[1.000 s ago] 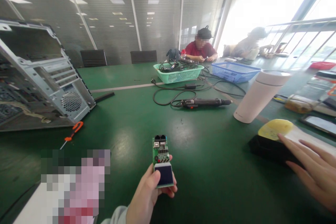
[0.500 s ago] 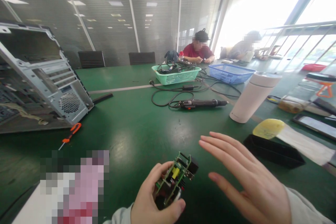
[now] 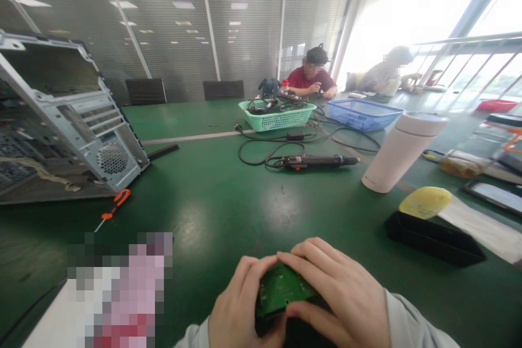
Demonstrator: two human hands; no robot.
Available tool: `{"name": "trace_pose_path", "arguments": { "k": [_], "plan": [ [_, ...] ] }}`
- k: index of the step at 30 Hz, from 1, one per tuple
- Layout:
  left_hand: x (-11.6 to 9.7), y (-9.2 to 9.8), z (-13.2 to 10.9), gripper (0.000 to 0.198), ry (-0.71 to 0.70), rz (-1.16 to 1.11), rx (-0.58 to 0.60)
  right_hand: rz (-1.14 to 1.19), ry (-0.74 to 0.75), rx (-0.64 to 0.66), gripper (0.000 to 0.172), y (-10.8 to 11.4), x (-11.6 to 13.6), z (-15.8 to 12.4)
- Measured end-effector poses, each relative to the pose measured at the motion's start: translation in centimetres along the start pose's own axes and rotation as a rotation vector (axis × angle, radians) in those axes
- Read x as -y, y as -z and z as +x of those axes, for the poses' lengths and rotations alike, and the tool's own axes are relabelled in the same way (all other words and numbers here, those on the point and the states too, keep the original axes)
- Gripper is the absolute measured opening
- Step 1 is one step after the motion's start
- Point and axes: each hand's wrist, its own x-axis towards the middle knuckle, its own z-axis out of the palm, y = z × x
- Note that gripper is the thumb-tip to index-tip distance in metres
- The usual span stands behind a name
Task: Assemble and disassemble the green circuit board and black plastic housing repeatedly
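Clamped the green circuit board (image 3: 282, 287) from both sides in the fingers of the left hand (image 3: 238, 307) and right hand (image 3: 345, 293), at the near side of the table (image 3: 204, 190). Could not make out the shadowed underside, partly hidden behind fingers. Saw the metal computer case (image 3: 84, 111) cut off at left.

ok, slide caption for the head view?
Left hand and right hand grip a green circuit board over a green table, a black tray to the right.
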Motion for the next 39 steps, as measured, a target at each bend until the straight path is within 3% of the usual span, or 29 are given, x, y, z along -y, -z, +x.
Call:
{"name": "trace_pose_path", "arguments": {
  "k": [3, 7, 12, 17, 22, 25, 28, 36, 39],
  "plan": [
    [-0.3, 0.3, 0.2, 0.070, 0.023, -0.028, -0.055, 0.107, -0.090, 0.054, 0.040, 0.8, 0.2, 0.2],
    [-0.3, 0.4, 0.1, 0.066, 0.036, -0.032, -0.151, 0.225, -0.182, 0.033, 0.031, 0.8, 0.3, 0.2],
    [0.6, 0.5, 0.0, 0.071, 0.048, 0.004, -0.130, 0.307, -0.187, -0.096, 0.024, -0.3, 0.2, -0.3],
    [0.4, 0.9, 0.4, 0.060, 0.025, -0.017, -0.075, 0.513, -0.292, -0.159, 0.023, -1.1, 0.5, -0.6],
    [-0.1, 1.4, 0.6, 0.049, -0.003, -0.038, -0.068, 0.889, -0.626, -0.126, 0.036, -1.5, 0.2, -0.5],
    [-0.4, 1.5, 0.5, 0.044, 0.010, -0.055, -0.065, 1.313, -0.929, 0.000, 0.039, -1.8, -0.9, -0.3],
    [-0.7, 1.3, 0.5, 0.039, 0.055, -0.083, -0.101, 1.593, -1.090, 0.111, 0.038, -1.7, -1.7, 0.3],
    [-1.3, 1.2, 0.8, 0.030, 0.038, -0.106, -0.153, 1.813, -1.199, 0.103, 0.035, -0.6, -1.2, 1.2],
    [-1.3, 1.3, 0.9, 0.031, 0.022, -0.108, -0.149, 1.800, -1.167, 0.109, 0.034, -0.8, -1.5, 1.1]
  ]
}}
